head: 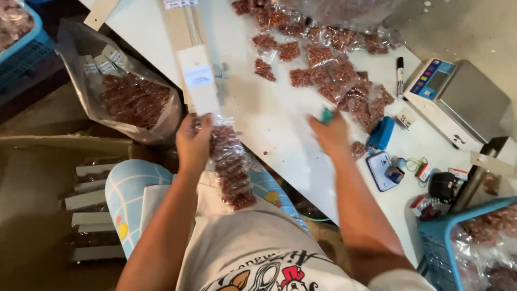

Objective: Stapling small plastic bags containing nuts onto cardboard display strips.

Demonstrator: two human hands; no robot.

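Two hands over white table's edge.

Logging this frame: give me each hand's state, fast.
Left hand: closed, holding a strip of nut packets.
Right hand: blurred over the white table; grip cannot be told.

A single head-worn view is provided, directed steeply downward over the wearer's torso and forearms. The white table is seen at close range, running diagonally from upper left to lower right. A weighing scale is framed at the table's far right edge. No second view is supplied.
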